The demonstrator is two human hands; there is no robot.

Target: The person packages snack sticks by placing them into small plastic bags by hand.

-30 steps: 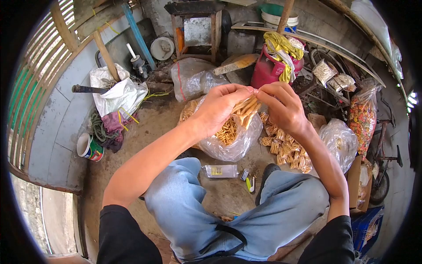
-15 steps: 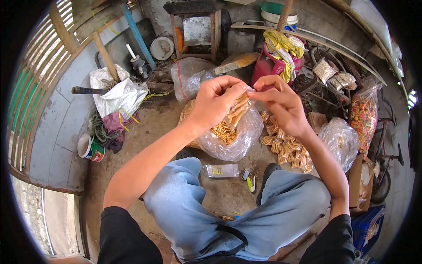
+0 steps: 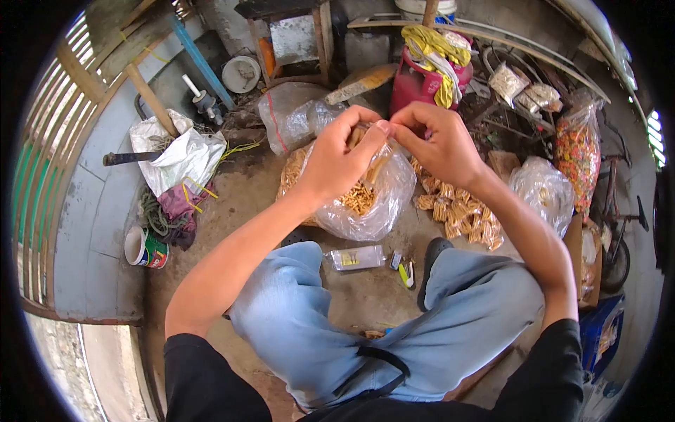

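Note:
My left hand (image 3: pixel 344 155) is closed around a small clear plastic bag of stick-shaped snacks (image 3: pixel 380 163), held up in front of me. At the bag's upper end, my right hand (image 3: pixel 441 144) pinches the plastic, its fingertips touching the left thumb. Below them sits a large clear plastic bag (image 3: pixel 390 207), open at the top, with loose brown snack sticks (image 3: pixel 358 200) inside. To its right lies a pile of filled snack packs (image 3: pixel 464 218). On the floor between my legs are a flat clear plastic packet (image 3: pixel 356 258), a small box (image 3: pixel 396 259) and a green-and-white stapler (image 3: pixel 406 274).
A clear plastic bag (image 3: pixel 541 190) and a tall bag of colourful snacks (image 3: pixel 578 158) stand at right, near a bicycle (image 3: pixel 616 246). A red container (image 3: pixel 420 83) is behind the pile. At left are a white sack (image 3: pixel 184 165) and a bucket (image 3: pixel 146 247).
My right hand's fingers have drawn in from spread to a tight pinch at the bag's top. The camera view has shifted slightly, and the left hand still holds the small bag.

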